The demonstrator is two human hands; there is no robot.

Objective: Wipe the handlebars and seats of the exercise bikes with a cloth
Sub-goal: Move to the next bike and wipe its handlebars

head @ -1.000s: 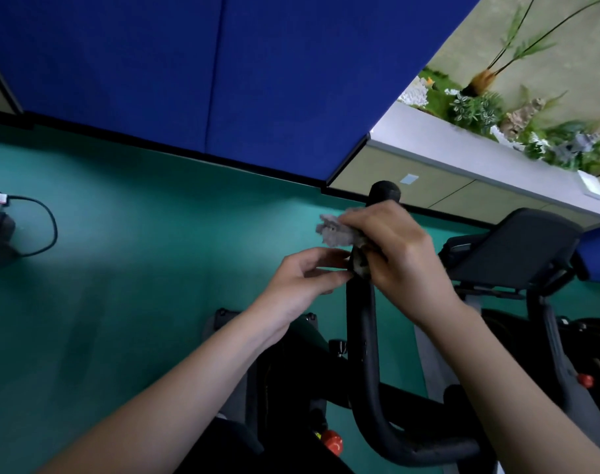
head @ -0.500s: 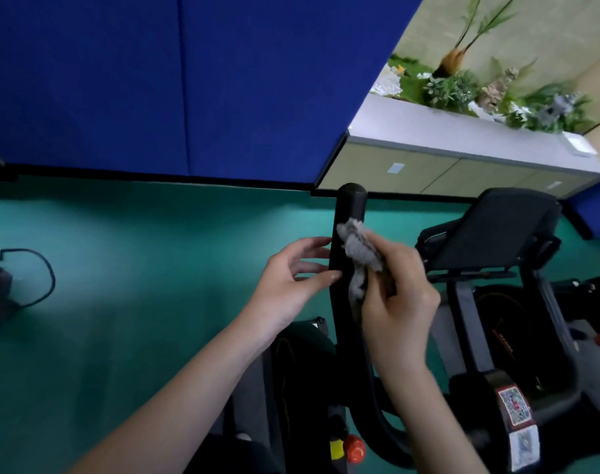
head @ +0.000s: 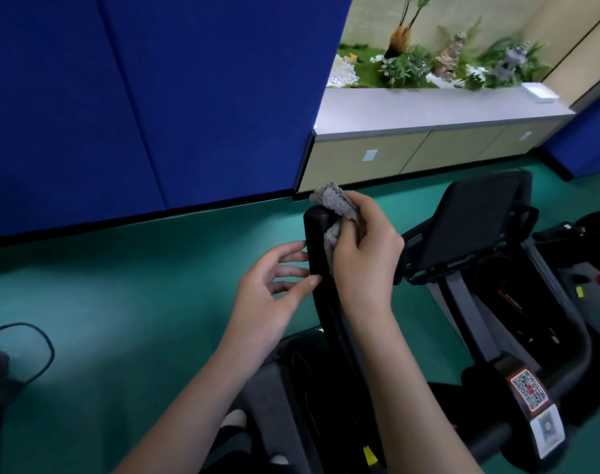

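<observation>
Head view: the right hand (head: 363,258) grips the grey cloth (head: 332,200) against the handlebar (head: 317,241) near its tip (presumably to rub it). The left hand (head: 271,295), fingers loosely spread, touches the bar lower down, likely to steady it.

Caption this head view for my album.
Right hand holds a grey cloth against the handlebar; left hand touches it.

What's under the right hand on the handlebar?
A grey cloth, gripped by the right hand against the black handlebar near its tip. The bar surface beneath cloth and palm is hidden.
</observation>
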